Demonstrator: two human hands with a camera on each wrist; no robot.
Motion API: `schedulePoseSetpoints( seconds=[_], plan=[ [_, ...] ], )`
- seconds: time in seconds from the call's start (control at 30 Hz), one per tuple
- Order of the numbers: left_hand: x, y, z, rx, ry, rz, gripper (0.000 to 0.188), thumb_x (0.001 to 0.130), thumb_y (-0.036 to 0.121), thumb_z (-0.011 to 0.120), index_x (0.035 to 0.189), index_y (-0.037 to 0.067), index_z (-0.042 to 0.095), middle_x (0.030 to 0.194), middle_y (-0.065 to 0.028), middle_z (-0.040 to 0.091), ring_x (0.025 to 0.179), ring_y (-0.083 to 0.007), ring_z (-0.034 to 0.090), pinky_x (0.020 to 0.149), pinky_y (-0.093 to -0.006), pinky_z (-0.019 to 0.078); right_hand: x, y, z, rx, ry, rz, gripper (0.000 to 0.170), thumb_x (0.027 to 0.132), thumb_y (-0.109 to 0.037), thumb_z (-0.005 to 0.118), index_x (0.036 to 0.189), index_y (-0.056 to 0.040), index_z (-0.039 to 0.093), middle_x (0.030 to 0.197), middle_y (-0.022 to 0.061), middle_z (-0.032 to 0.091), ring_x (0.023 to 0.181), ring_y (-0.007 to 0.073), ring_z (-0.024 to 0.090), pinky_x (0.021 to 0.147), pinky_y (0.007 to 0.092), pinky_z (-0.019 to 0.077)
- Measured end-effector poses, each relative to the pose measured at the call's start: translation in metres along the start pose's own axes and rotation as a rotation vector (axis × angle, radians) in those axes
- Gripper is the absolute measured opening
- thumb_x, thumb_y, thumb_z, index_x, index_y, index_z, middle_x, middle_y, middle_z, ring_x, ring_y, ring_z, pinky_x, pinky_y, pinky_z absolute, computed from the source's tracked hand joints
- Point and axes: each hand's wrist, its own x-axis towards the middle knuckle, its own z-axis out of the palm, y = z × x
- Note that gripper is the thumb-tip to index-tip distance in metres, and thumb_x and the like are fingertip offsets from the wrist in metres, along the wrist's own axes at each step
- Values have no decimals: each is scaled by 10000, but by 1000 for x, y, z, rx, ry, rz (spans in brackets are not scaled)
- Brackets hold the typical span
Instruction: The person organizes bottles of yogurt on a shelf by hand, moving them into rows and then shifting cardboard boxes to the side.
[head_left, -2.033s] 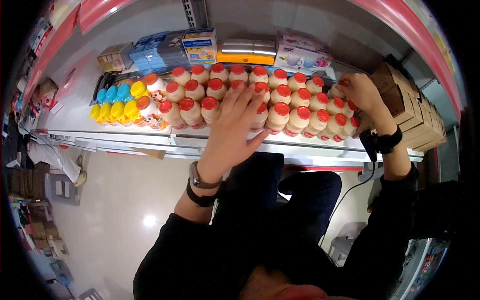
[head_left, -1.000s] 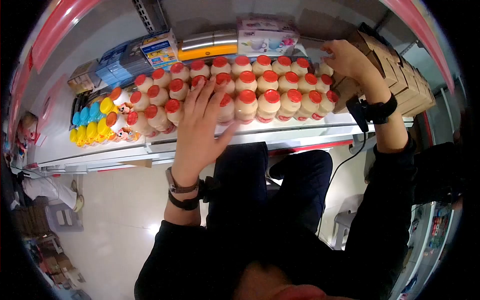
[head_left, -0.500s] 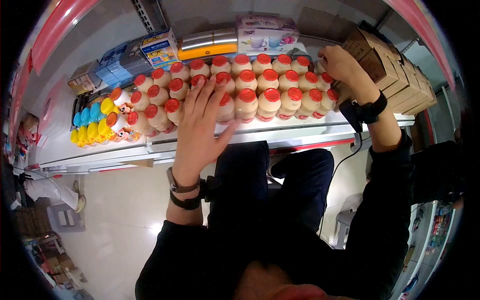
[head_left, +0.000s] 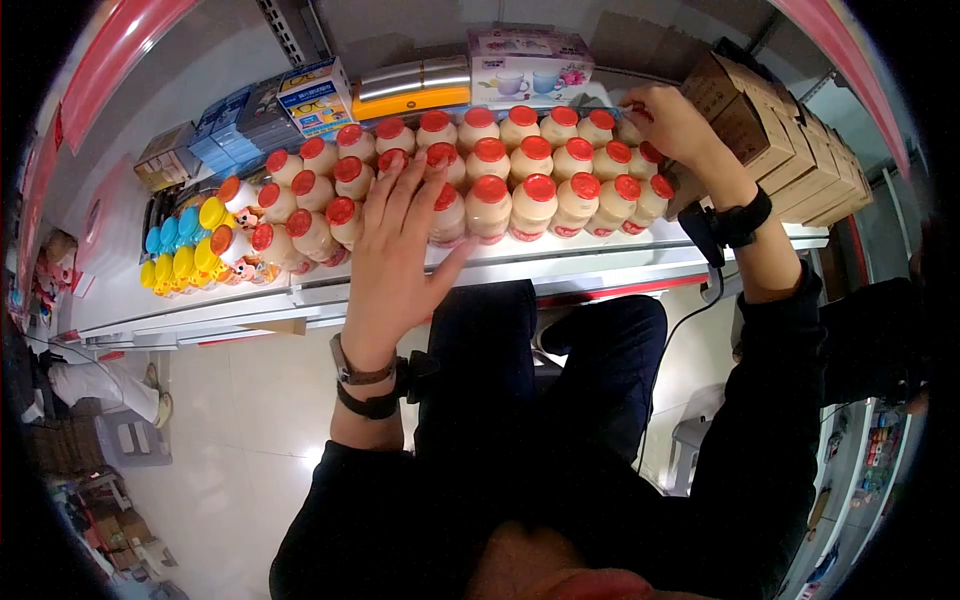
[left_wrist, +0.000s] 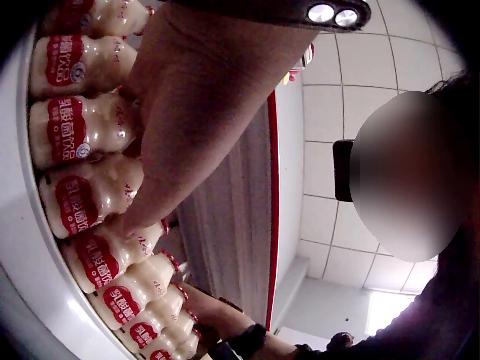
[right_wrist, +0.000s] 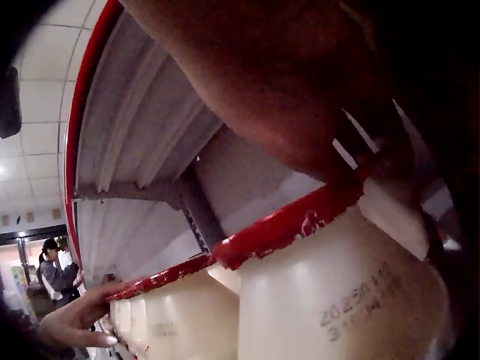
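Observation:
Cream-coloured drink bottles (head_left: pixel 532 208) with red lids stand upright in three packed rows on a white shelf (head_left: pixel 420 280). My left hand (head_left: pixel 392 255) lies over the front and middle rows, fingers straight and spread across the lids. In the left wrist view its thumb (left_wrist: pixel 139 219) is against the front bottles, whose red labels (left_wrist: pixel 71 129) face out. At the right end of the back row, my right hand (head_left: pixel 672 122) holds a drink bottle (head_left: pixel 628 132) by its top, largely covered by the fingers. A bottle with a printed date (right_wrist: pixel 337 292) fills the right wrist view close below that hand.
Yellow- and blue-capped bottles (head_left: pixel 185 250) stand left of the rows. Behind are a mug box (head_left: pixel 530 68), a yellow box (head_left: pixel 412 100) and stacked blue packs (head_left: pixel 240 125). Cardboard boxes (head_left: pixel 760 130) border the right side. A cable (head_left: pixel 690 355) hangs from the right wrist.
The head view has turned rightward. My right hand has brought its bottle leftward, close to the back row's last bottle. My left hand stays over the same lids.

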Motion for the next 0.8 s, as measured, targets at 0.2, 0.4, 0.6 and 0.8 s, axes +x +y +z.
schedulePoseSetpoints(
  seconds=[0.2, 0.4, 0.6, 0.8],
  plan=[
    [-1, -1, 1, 22, 0, 0, 697, 828, 266, 747, 1433, 56, 471, 1502, -154, 447, 1403, -375, 378, 1148, -492, 319, -2, -9, -1, 103, -24, 6, 264, 860, -74, 649, 1095, 44, 670, 1025, 249, 685, 950, 377, 678, 824, 394, 533],
    [-1, 0, 1, 0, -1, -5, 689, 827, 265, 750, 1422, 47, 478, 1503, -155, 445, 1412, -370, 366, 1147, -491, 320, -5, -15, -3, 197, -52, 76, 252, 885, -80, 652, 1104, 44, 660, 966, 227, 690, 864, 331, 690, 776, 367, 537],
    [0, 0, 1, 21, 3, 3, 688, 828, 269, 749, 1418, 38, 480, 1497, -167, 445, 1408, -376, 367, 1144, -490, 320, -16, -30, -20, 299, -147, 228, 324, 978, -212, 608, 1205, 19, 612, 961, 179, 693, 879, 218, 677, 795, 348, 528],
    [0, 1, 2, 36, 4, -2, 704, 829, 287, 750, 1426, 36, 474, 1499, -175, 436, 1403, -382, 368, 1139, -506, 316, -56, -38, -6, 728, -4, 375, 617, 1016, -441, 519, 1445, -7, 429, 1346, 184, 564, 1234, 245, 551, 1025, 345, 444]
  ],
)
